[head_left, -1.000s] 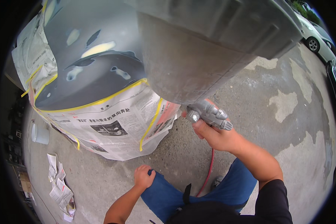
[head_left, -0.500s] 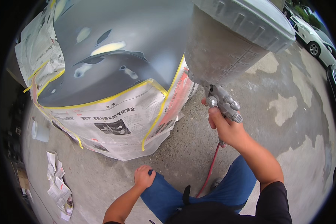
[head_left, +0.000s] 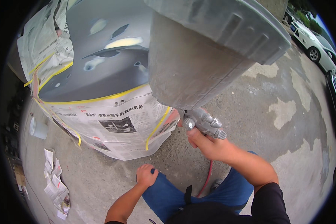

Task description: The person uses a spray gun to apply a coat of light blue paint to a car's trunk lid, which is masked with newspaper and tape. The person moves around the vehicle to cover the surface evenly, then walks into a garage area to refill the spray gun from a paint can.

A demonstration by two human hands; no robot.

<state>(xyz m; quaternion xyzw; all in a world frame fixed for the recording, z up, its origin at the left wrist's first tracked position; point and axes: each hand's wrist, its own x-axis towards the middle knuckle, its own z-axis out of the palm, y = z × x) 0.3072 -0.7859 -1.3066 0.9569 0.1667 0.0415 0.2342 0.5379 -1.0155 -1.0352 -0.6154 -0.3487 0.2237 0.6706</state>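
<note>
My right hand (head_left: 203, 143) is wrapped round the grip of a silver spray gun (head_left: 205, 121). On top of the gun sits a large translucent paint cup (head_left: 201, 56) with a ribbed lid, tilted and close to my view. The cup covers the right part of a grey primed car panel (head_left: 89, 84), which has pale sanded patches. Newspaper (head_left: 119, 127) masks the panel's lower edge under yellow tape (head_left: 97, 100). Just right of the panel, the gun's nozzle is hidden behind the cup. My left hand (head_left: 146, 175) rests on my left knee, holding nothing, its thumb apart from its fingers.
A red hose (head_left: 207, 179) hangs below the gun to the floor between my legs. At the left stand a white bucket (head_left: 38, 128) and crumpled newspaper (head_left: 56, 183) on the concrete. White (head_left: 310, 39) and dark (head_left: 334, 87) cars are parked at far right.
My right hand has brought the spray gun left and nearer to me, so the cup looks larger and hides more of the panel. My left hand stays on the knee.
</note>
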